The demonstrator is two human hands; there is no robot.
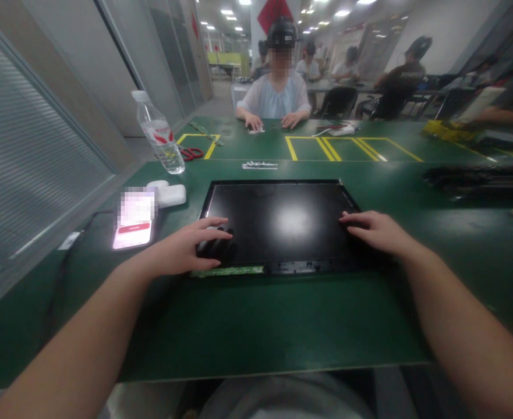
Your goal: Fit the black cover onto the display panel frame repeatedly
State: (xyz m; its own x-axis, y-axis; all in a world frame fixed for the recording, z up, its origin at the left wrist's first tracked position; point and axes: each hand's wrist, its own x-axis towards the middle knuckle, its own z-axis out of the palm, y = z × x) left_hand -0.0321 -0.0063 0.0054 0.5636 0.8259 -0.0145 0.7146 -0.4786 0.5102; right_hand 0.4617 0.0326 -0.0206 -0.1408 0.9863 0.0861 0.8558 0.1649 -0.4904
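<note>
A black LCD screen panel [256, 215] lies flat on the green table in front of me, its glossy face up and reflecting a bright spot. Along its near edge runs a strip of green circuit board [234, 271]. My left hand [195, 244] is open over the panel's left side, fingers apart and reflected in the glass. At the right side is my right hand [376, 231], also open, with fingertips over the frame's edge. Whether either hand's fingers press on the panel I cannot tell; the right palm hides part of that edge.
Left of the panel are a lit phone [134, 224], a white case [171, 195], a water bottle [160, 137] and red-handled scissors [191, 153]. Small white pieces [259, 165] lie beyond the panel. A person [278, 96] sits opposite. Dark blurred parts [478, 181] lie right.
</note>
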